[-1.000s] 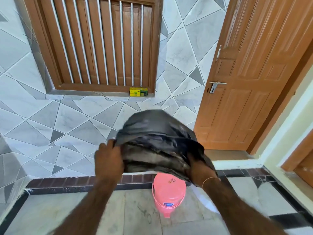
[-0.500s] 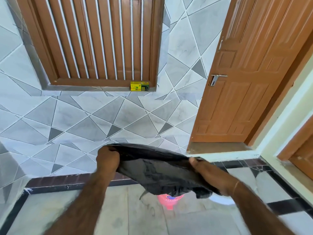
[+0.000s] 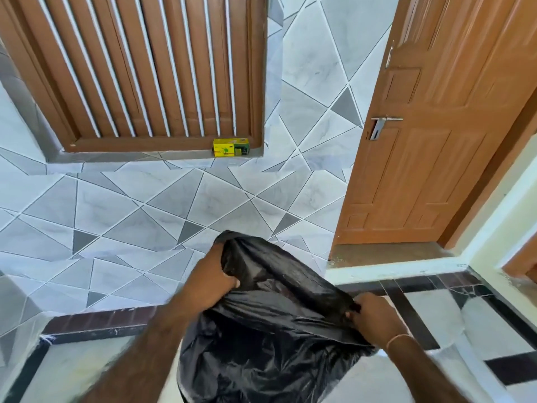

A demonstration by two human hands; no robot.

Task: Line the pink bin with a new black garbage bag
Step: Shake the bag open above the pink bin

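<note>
Both grips are clamped on the black garbage bag [image 3: 270,324]: my left hand [image 3: 210,279] has a fistful of the mouth edge at the upper left, thumb pressed into the film, and my right hand [image 3: 373,319] pinches the opposite edge lower and to the right, fingers curled around the plastic. Between the two grips the opening is stretched into a slack, tilted band, and the rest of the bag hangs below it as a crumpled sack toward the bottom edge of the view.

I cannot see the pink bin at all; if it stands on the floor [image 3: 72,370] under the bag, the black film hides it, so I would not claim the bag is over it yet.

By my reading the bag will handle as very light, limp and slippery film. It holds no shape of its own, it will cling and fold on itself, and it could tear if I pull hard at one spot. The place to hold is the rim, at two points across from each other as now, with more film gathered under each grip than a fingertip pinch gives.

Behind the hands rises the tiled wall [image 3: 174,205], with a slatted wooden window [image 3: 145,68], a small yellow box [image 3: 231,147] on its sill, and a wooden door [image 3: 436,126] to the right.
</note>
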